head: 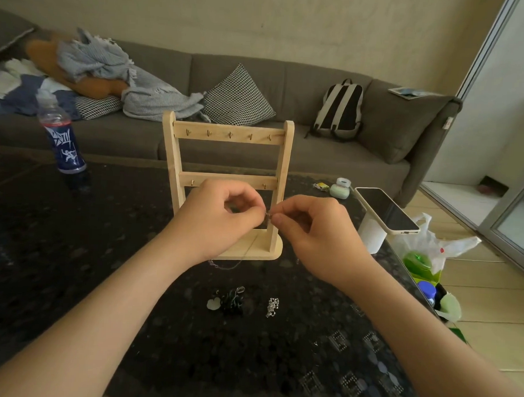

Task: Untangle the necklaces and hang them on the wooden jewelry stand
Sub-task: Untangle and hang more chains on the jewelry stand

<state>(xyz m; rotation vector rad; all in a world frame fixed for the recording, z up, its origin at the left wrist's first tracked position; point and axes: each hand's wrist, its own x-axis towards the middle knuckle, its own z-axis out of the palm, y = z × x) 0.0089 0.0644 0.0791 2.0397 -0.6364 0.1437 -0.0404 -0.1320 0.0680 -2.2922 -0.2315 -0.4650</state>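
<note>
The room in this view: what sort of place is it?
Most likely a home living room: a long grey sofa with a checked cushion and a backpack on it, and in front of it a dark table with a drink bottle on it.

A thin silvery chain necklace (pixel 267 216) is pinched between the left hand (pixel 215 217) and the right hand (pixel 316 230), its slack trailing to the tabletop below and left of the grip. Just behind the grip a pale wooden two-bar jewelry stand (pixel 227 130) stands upright. Nearer than the grip lie a black tangled necklace clump with a pale heart pendant (pixel 232 302) and, to its right, a small silver chain heap (pixel 272 307).
</note>
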